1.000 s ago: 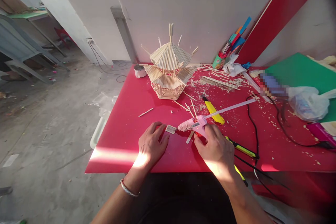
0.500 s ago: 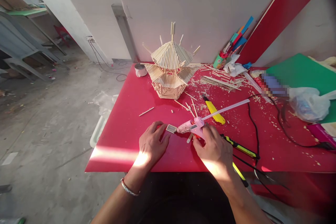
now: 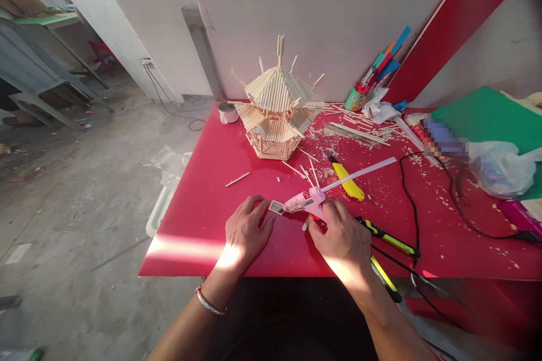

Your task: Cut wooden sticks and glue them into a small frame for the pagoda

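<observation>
My right hand (image 3: 340,235) is closed around the handle of a pink hot glue gun (image 3: 302,202), a long clear glue stick (image 3: 359,174) jutting from its back. The gun's nozzle meets or nearly meets the right side of a small rectangular frame of pale sticks (image 3: 276,207). Thumb and fingers of my left hand (image 3: 247,229) close on the left side of that frame, low over the red table (image 3: 199,208). Beyond my hands stands a pagoda-like model of thin wooden sticks (image 3: 277,107), upright on the table.
A yellow utility knife (image 3: 348,179) lies right of the model, near loose sticks (image 3: 359,130) and shavings. Black-and-yellow tools (image 3: 392,238) and a black cable (image 3: 405,192) lie beside my right hand. A white mug (image 3: 228,114) and a container of pens (image 3: 356,97) stand at the back.
The glue gun and my right hand have shifted slightly left, bringing the nozzle along the small frame's right side. My left hand stays on the frame, almost still.
</observation>
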Demonstrator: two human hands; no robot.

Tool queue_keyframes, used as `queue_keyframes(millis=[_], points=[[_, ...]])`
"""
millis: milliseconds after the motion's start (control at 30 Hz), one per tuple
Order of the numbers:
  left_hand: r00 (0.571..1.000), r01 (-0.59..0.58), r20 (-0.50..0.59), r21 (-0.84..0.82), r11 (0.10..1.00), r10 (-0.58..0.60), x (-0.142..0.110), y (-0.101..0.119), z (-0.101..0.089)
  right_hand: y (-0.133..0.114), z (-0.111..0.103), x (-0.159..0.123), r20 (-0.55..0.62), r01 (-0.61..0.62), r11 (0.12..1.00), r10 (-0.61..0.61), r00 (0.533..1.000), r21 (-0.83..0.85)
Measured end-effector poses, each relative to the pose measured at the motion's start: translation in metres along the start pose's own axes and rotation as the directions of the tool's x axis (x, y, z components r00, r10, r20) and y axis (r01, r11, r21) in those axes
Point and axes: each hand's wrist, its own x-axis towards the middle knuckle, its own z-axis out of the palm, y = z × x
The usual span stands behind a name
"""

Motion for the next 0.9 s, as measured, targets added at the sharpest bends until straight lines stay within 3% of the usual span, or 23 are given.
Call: queue_keyframes(millis=[900], points=[[1.000, 0.010, 0.019, 0.054, 0.998, -0.011, 0.0011, 0.0015, 0.0015, 0.0081, -0.0050, -0.0079, -0.012, -0.006, 0.999, 0.006, 1.000, -0.041]])
